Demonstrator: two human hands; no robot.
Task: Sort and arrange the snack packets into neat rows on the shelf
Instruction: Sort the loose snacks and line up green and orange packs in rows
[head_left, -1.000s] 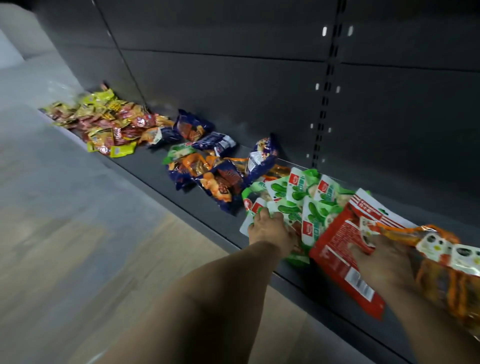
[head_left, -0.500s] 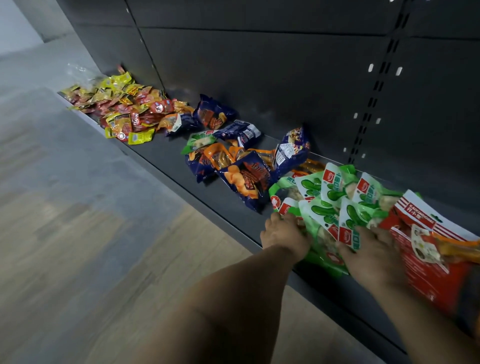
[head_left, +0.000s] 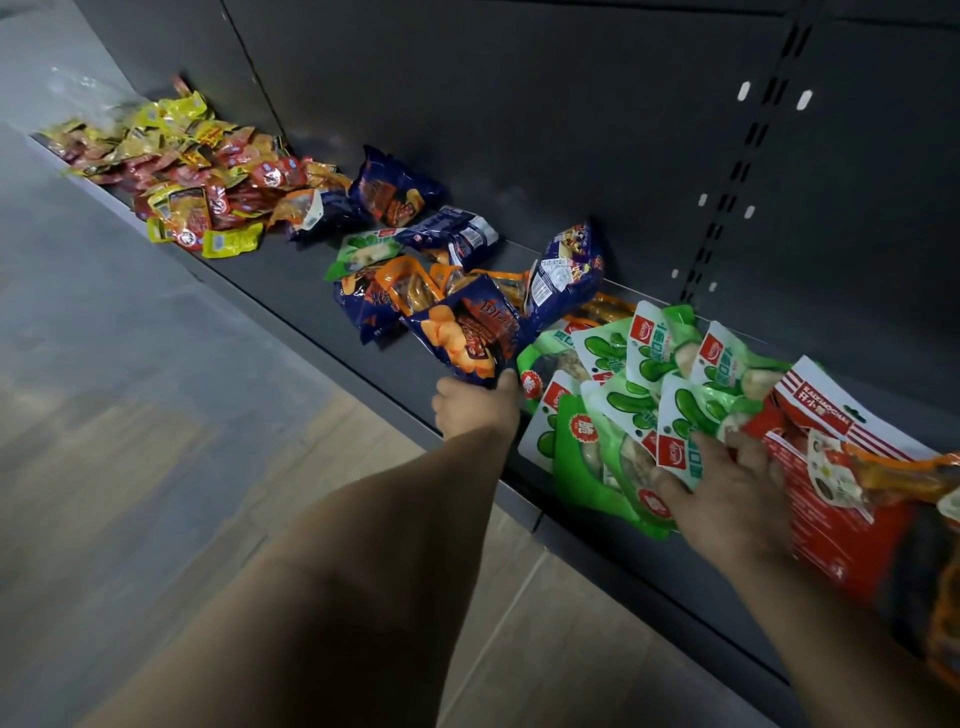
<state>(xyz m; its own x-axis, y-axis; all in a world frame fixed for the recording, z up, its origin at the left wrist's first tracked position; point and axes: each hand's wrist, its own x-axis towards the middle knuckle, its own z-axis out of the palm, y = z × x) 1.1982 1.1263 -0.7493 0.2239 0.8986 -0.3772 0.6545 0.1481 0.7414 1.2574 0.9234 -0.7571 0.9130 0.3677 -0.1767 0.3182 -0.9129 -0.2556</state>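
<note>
While the dark metal shelf (head_left: 291, 275) is crowded with unsorted snacks, the head view shows the left hand (head_left: 478, 405) at its front lip, thumb and fingers pinching the near corner of a glossy dark-blue crisp packet with orange chips printed on it (head_left: 462, 332). The right hand (head_left: 727, 499) lies with spread fingers on the overlapping green-and-white pickle packets (head_left: 649, 384), its thumb hooked under one; whether it truly clamps that packet I cannot tell. A red-and-white striped pouch (head_left: 841, 467) sits just right of the green ones, and a heap of small yellow and red sachets (head_left: 197, 171) lies far left. To do this step well, I would lift the blue packet clear instead of dragging it, since it overlaps the orange-windowed packets (head_left: 410, 286), and keep the right hand pressing the green stack so it does not slide off the shelf edge.
</note>
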